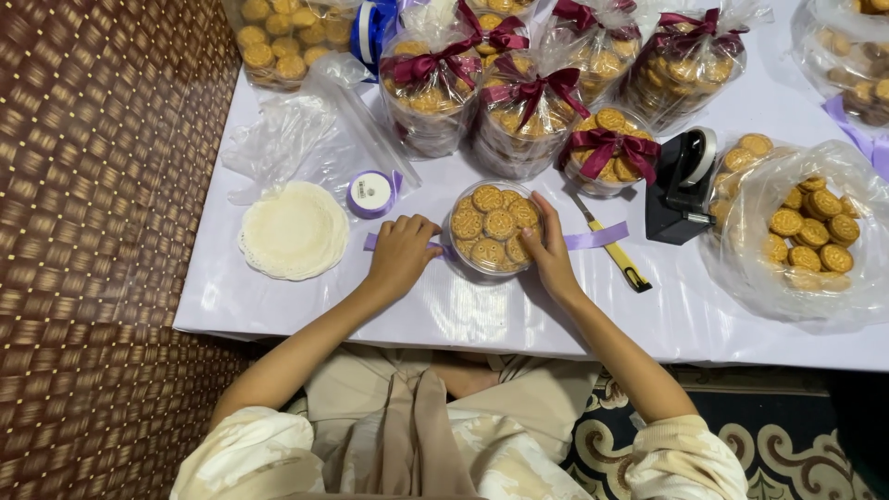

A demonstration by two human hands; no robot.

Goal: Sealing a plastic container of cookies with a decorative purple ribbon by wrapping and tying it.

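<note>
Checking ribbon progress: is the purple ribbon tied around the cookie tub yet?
Not tied. The purple ribbon lies flat on the table under the cookie tub, ends sticking out both sides.

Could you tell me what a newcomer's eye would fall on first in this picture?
Most likely the round clear tub of biscuits at the middle of the white table, lying on a lilac ribbon with the left hand and right hand on either side of it. Behind it stands a row of biscuit tubs tied with maroon bows. To the right sits an open plastic bag of loose biscuits, beside a black tape dispenser.
</note>
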